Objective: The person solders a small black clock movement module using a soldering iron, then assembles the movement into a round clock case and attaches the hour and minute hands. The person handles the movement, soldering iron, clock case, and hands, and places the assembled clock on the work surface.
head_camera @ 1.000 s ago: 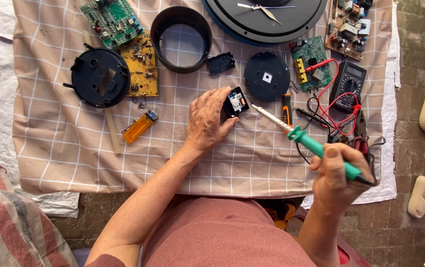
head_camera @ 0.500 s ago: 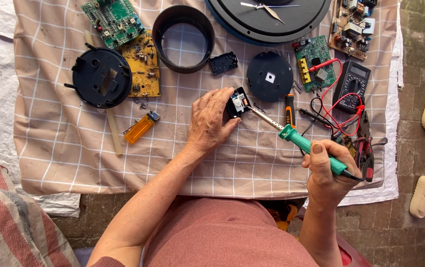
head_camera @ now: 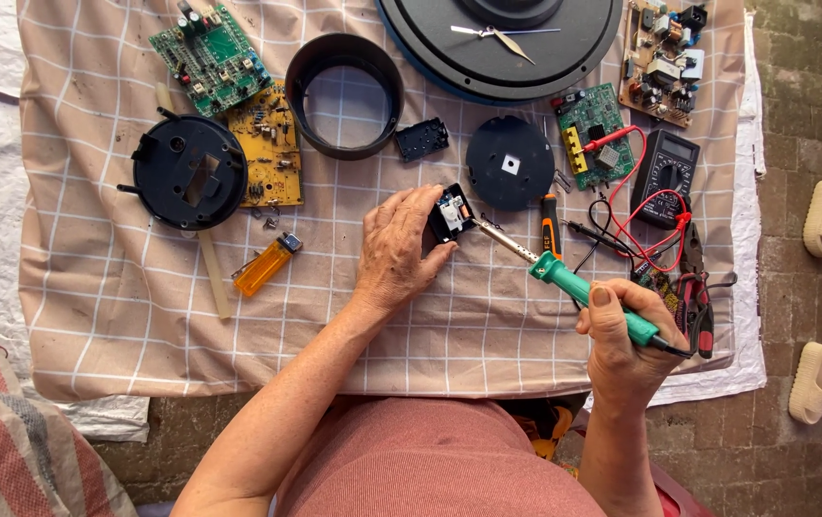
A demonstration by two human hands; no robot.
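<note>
The large dark clock face (head_camera: 502, 43) is cut off by the far edge of the view, only its lower part and hands showing. The left hand (head_camera: 397, 251) covers part of a small black clock movement (head_camera: 450, 213), so its near and left sides are hidden; the tiny parts inside its open case are too small to make out. That hand lies curled over the movement, fingers closed against its edge, pressing it onto the checked cloth (head_camera: 143, 325) near the cloth's middle. The right hand (head_camera: 622, 349), near the cloth's near right corner, is clamped around the green handle of a soldering iron (head_camera: 564, 278), thumb on top. The iron's metal tip reaches up-left and touches the movement's right side. Its cord vanishes behind the right hand. Just beyond the iron lie a black round disc (head_camera: 510, 175) and an orange-handled screwdriver (head_camera: 550, 225).
</note>
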